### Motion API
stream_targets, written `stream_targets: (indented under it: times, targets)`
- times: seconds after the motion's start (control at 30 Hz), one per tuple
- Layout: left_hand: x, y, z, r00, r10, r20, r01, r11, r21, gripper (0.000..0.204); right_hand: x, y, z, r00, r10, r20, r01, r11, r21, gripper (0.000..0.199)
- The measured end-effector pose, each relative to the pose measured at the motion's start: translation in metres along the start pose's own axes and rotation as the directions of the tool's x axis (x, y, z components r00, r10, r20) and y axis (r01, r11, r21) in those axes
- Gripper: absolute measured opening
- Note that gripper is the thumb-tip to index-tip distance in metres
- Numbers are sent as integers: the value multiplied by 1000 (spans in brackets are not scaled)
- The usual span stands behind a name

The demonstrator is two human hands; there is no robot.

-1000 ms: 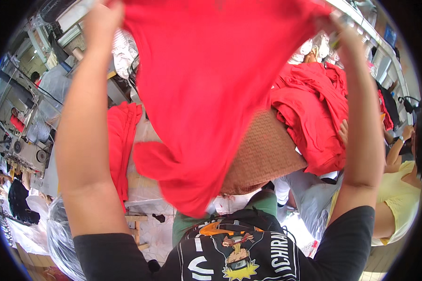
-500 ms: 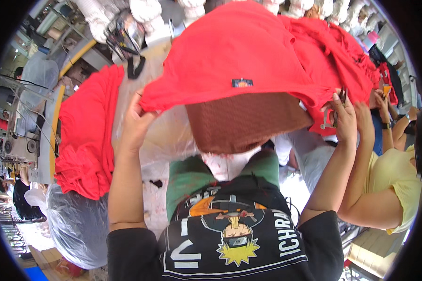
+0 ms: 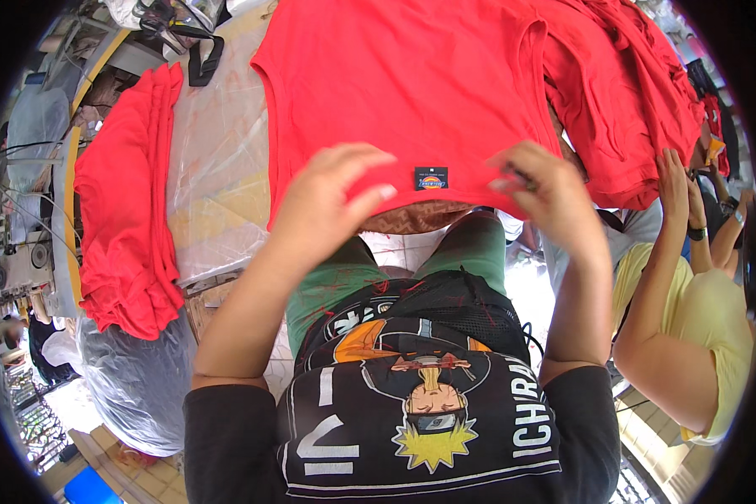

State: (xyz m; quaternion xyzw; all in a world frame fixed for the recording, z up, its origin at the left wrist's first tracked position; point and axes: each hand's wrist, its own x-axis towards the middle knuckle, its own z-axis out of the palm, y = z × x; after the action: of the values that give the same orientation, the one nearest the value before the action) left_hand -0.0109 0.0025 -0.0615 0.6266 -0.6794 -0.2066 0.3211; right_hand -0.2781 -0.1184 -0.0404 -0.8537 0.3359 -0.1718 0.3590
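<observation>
A red sleeveless garment [image 3: 395, 92] lies spread flat in front of me, a small dark label [image 3: 431, 178] near its near edge. Above the garment's left side, my left hand [image 3: 332, 189] is open, thumb and fingers apart, with nothing in it. My right hand [image 3: 550, 189] hovers over the near right part of the cloth, fingers curled. A small dark tool, which looks like thread snips [image 3: 522, 178], shows blurred between those fingers. Brown cloth [image 3: 416, 218] peeks out below the garment's near edge, over my lap.
Folded red garments [image 3: 130, 202] hang over the plastic-covered table [image 3: 218, 168] at the left. More red cloth [image 3: 622, 101] is heaped at the right, beside a co-worker in a yellow top [image 3: 689, 336]. A black strap [image 3: 204, 59] lies at the back left. A plastic-wrapped bundle [image 3: 134, 378] stands lower left.
The red garment, held up by both hands before, now lies flat. Both hands have let go of its edge and moved inward; my view has shifted slightly.
</observation>
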Motion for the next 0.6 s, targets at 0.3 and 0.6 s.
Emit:
stream_targets:
  times: [0.3, 0.6]
  targets:
    - [0, -1, 50, 992, 68, -108, -32, 951, 307, 33, 4, 14, 38, 999, -45, 15, 48, 924, -380, 29]
    - [-7, -15, -60, 962, -211, 172, 210, 977, 25, 25, -13, 17, -41, 991, 0, 134, 61, 889, -453, 20]
